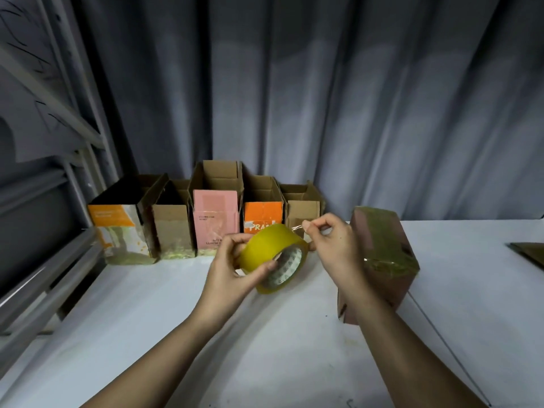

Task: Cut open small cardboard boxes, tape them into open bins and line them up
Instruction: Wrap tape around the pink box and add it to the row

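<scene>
Gripping the tape roll (272, 258) above the table (176, 334), the left hand (232, 266) had its fingers curled over the outer band and its thumb pressed at the core's rim. The roll was tilted, its open core facing down and right toward the camera, its axis slanting from upper left to lower right. The right hand (332, 245) pinched the tape's free end (297, 228) between thumb and forefinger, just right of the roll's top; the other fingers were curled.

Just right of that hand a taped box (382, 260) stood on the table, tilted, its long axis running away from the viewer. Five open bins (206, 213) stood side by side in a row at the table's far edge, mouths up. The table was white, with a seam at right. A grey curtain (323, 98) hung behind, and a metal rack (44, 201) stood at left.
</scene>
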